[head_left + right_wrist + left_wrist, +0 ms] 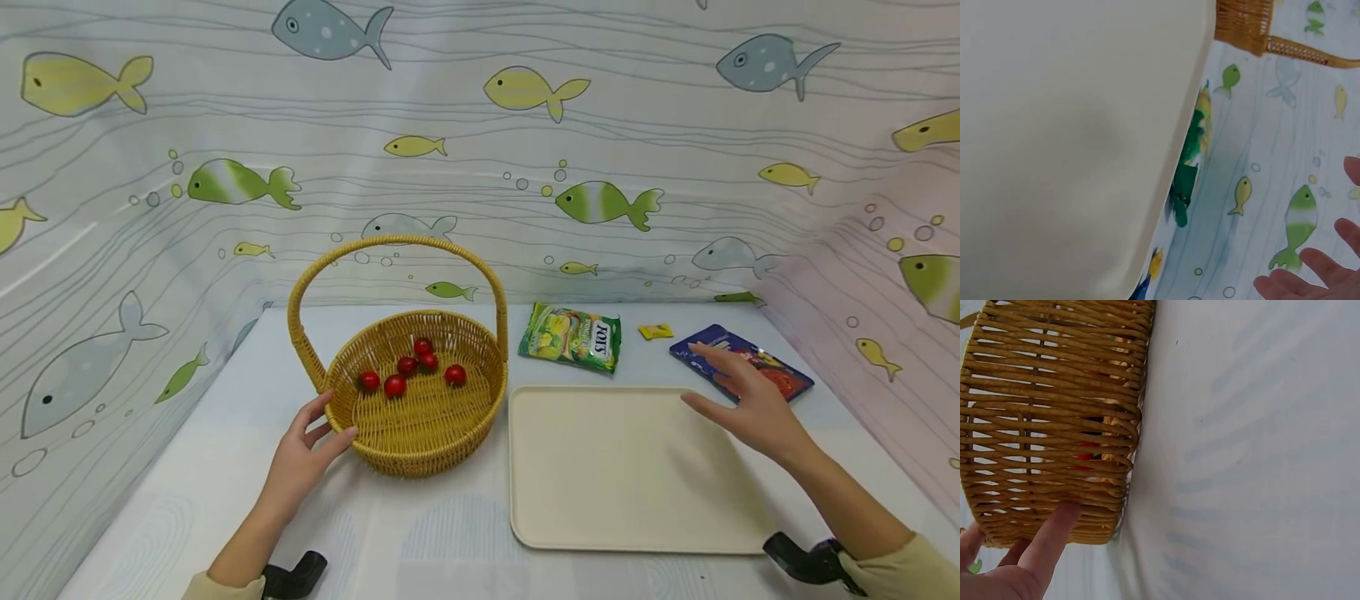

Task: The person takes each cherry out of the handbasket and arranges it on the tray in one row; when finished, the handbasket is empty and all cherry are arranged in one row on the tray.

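My left hand [298, 467] is at the near left side of a wicker basket [420, 462] with a tall arched handle. Its thumb touches the outer weave, and the other fingers reach along the side by the handle's base; the left wrist view shows a straight digit [1054, 540] against the wicker [1054, 412]. Small shiny red round fruits [395, 385] lie inside the basket. Over the right part of a cream tray [630, 467], my right hand [757, 412] hovers with spread fingers, holding nothing. Behind it lies a blue packet [780, 367], partly covered by the hand.
A green snack bag [572, 337] lies behind the tray, with a small yellow packet [656, 332] to its right. Fish-patterned walls [465, 183] enclose the white table [450, 525] at the back and both sides.
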The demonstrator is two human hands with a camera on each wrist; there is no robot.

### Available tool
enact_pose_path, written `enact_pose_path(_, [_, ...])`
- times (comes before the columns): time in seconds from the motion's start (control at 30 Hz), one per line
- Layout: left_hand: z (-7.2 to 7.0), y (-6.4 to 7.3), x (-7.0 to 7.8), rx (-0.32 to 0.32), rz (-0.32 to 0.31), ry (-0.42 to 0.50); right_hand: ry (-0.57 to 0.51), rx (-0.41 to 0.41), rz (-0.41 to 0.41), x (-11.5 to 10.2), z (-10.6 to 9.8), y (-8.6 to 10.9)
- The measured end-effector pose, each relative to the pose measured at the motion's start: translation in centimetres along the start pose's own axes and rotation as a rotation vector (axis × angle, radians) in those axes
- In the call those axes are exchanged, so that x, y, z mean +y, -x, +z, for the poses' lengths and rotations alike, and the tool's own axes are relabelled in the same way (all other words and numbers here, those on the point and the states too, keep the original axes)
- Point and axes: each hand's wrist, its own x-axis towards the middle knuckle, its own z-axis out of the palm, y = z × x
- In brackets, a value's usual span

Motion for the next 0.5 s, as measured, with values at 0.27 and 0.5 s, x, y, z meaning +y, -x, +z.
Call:
enact_pose_path(0.27, [0.0, 0.0, 0.0, 0.004, -0.014, -0.016, -0.051, -0.002, -0.082, -1.6, 1.5, -0.9])
enact_pose_path(0.5, [0.1, -0.1, -0.2, 0.005, -0.031, -0.019, -0.131, -0.022, -0.136, -2.9, 2.7, -1.8])
